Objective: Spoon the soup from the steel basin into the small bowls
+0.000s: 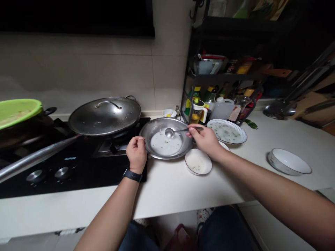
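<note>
Bare forearms (261,184) reach forward, left hand (136,151) pinching the round silvery metal basin's left edge (145,129), right hand (205,138) sensibly pinching the likely light, rigid grey metal ladle's handle (181,130).

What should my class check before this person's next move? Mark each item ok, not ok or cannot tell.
1. Left hand on the metal basin: ok, gripping its left rim.
2. Right hand on the ladle: ok, holding the handle.
3. Ladle's bowl above the basin: ok.
4. Ladle's bowl filled: cannot tell.
5. Small bowl upright beside the basin: ok.
6. Burner beneath the lidded pan off: cannot tell, hidden.
</note>
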Tool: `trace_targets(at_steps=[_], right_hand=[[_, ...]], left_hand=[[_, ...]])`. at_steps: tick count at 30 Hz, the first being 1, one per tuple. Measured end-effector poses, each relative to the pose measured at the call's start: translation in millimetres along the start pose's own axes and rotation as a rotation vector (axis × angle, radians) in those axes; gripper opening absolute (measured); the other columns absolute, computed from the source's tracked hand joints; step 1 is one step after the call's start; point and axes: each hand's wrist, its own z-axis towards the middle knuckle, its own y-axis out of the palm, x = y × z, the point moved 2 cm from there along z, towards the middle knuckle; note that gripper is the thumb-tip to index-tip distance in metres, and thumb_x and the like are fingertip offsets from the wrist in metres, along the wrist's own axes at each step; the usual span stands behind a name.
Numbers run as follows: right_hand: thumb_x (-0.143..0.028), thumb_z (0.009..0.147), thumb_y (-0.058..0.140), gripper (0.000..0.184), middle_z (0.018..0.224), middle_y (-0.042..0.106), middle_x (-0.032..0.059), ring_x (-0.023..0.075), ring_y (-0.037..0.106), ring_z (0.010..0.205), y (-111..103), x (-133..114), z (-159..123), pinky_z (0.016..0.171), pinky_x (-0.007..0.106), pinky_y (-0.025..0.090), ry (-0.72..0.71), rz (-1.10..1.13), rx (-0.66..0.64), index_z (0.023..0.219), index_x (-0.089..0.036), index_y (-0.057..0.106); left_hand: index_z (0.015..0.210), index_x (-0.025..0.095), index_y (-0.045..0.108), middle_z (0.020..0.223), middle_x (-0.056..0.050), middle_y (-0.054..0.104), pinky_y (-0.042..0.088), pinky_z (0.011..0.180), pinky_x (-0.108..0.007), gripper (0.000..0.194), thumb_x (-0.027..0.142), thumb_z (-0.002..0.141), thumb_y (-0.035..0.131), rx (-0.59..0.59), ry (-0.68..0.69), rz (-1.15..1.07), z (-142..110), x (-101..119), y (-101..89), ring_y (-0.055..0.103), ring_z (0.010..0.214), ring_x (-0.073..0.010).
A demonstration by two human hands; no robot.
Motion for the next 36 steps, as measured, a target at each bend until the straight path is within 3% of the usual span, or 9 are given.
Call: trace_targets(at_steps=[5,10,14,18,26,36], right_hand=[[-0.028,0.097,0.055,0.024,0.088,0.08,0.0101,0.0248,0.078,0.087,41.3,11.4,37.8,0.085,0.038,0.06,-0.022,-0.134,-0.035,0.109,-0.016,0.073],[-0.029,0.097,0.056,0.023,0.085,0.08,0.0078,0.0228,0.078,0.083,58.7,13.7,36.8,0.079,0.034,0.06,-0.005,-0.096,-0.062,0.109,-0.018,0.073],[-0.029,0.097,0.058,0.017,0.076,0.077,0.0054,0.0203,0.078,0.075,62.4,11.5,27.5,0.067,0.028,0.06,0.114,0.06,-0.079,0.102,-0.018,0.071],[-0.02,0.096,0.059,0.008,0.062,0.072,0.0026,0.0153,0.074,0.06,58.9,1.0,21.2,0.059,0.023,0.059,0.363,0.3,-0.067,0.091,-0.017,0.065],[-0.008,0.097,0.048,0.016,0.057,0.07,0.0076,0.0164,0.072,0.053,23.1,-20.6,8.0,0.052,0.023,0.061,0.602,0.449,-0.005,0.088,-0.014,0.059],[-0.009,0.096,0.054,0.014,0.061,0.072,0.0101,0.0173,0.073,0.055,-63.5,-36.8,-24.4,0.054,0.022,0.062,0.578,0.436,0.19,0.087,-0.011,0.064]], left_hand=[[0.077,0.018,0.066,0.061,0.003,0.057,0.04,0.056,-0.022,0.023,0.036,0.089,0.059,-0.007,0.014,0.006,-0.3,-1.6,0.0,0.051,0.056,-0.0112],[0.078,0.018,0.067,0.063,0.002,0.059,0.041,0.057,-0.023,0.022,0.035,0.09,0.058,-0.014,0.001,0.022,-1.4,-2.9,0.0,0.053,0.058,-0.0116],[0.079,0.018,0.067,0.065,0.002,0.059,0.041,0.058,-0.023,0.022,0.034,0.09,0.058,-0.022,0.008,0.02,-1.9,-3.5,0.3,0.053,0.06,-0.012],[0.079,0.018,0.067,0.068,0.001,0.061,0.043,0.061,-0.023,0.021,0.033,0.09,0.058,-0.034,0.014,0.016,-1.4,-6.1,0.7,0.054,0.063,-0.0122],[0.079,0.018,0.068,0.064,0.002,0.059,0.042,0.059,-0.023,0.023,0.035,0.09,0.057,-0.027,0.003,0.061,-0.6,-6.0,-0.6,0.053,0.059,-0.0121],[0.078,0.018,0.067,0.062,0.002,0.058,0.04,0.055,-0.023,0.022,0.034,0.09,0.057,-0.035,0.024,0.054,-0.7,-1.6,-0.5,0.051,0.056,-0.0116]])
